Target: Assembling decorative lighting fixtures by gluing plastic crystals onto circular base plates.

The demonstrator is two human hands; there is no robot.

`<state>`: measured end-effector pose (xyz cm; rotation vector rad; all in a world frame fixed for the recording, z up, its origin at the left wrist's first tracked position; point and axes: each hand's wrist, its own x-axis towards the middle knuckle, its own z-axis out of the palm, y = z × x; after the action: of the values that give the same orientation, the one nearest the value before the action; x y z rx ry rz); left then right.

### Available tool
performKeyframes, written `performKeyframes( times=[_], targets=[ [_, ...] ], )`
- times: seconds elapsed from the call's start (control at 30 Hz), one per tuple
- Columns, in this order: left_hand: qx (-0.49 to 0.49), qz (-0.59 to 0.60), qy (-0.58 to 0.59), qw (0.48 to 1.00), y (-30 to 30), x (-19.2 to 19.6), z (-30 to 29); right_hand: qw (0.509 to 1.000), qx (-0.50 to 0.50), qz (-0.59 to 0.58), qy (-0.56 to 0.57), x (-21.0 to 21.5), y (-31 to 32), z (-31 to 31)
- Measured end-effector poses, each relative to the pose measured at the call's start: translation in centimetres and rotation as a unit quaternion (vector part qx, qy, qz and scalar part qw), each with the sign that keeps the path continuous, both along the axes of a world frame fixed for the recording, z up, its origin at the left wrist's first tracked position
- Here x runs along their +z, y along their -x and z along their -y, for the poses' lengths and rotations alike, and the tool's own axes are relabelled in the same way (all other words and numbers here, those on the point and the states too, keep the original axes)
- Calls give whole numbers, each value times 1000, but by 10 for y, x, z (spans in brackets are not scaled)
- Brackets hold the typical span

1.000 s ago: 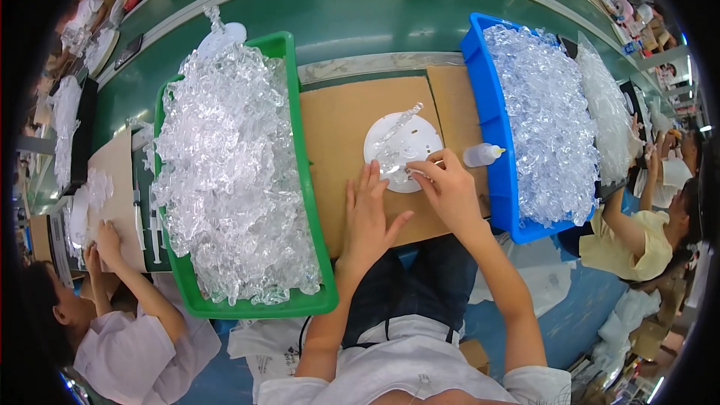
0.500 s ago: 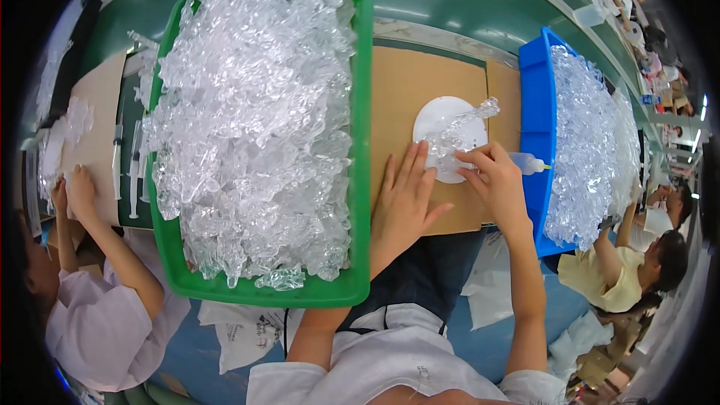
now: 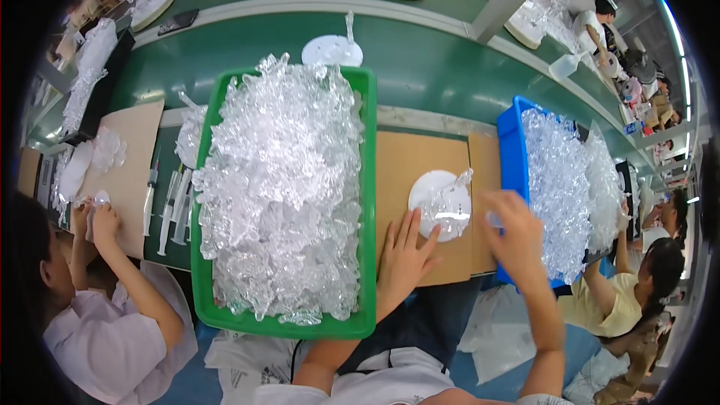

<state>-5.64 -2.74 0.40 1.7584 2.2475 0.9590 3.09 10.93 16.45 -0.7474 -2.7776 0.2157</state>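
Right hand [image 3: 516, 232] has moved off the white disc [image 3: 430, 187], grip unclear; left hand [image 3: 406, 261] spreads over cardboard [image 3: 401, 159] on green workbench [image 3: 427, 45].

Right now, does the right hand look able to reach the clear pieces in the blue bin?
Probably yes: the right hand is beside the blue bin, whose clear pieces lie heaped and uncovered; only the side wall stands between.

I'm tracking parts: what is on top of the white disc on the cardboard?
Clear plastic lies on the white disc, reaching past its upper right edge. The left hand hides some lower-left rim; anything beneath it cannot be seen.
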Motion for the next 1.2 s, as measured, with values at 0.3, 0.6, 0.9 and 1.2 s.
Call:
performKeyframes(
  times=[0.3, 0.6, 0.9, 1.2],
  targets=[
    [-8, -5, -12, 1000, 0, -2, 2, 997, -30, 60, -38, -19, 282, -120],
    [-3, 2, -9, 1000, 3, 0, 1, 997, 37, 24, -62, -48, 239, -219],
    [-10, -4, 3, 1000, 2, 4, -2, 987, 90, 127, 38, -29, 70, -216],
    [-24, 0, 10, 1000, -4, 8, -7, 990, -80, 57, -99, 5, 12, -144]
  ],
)
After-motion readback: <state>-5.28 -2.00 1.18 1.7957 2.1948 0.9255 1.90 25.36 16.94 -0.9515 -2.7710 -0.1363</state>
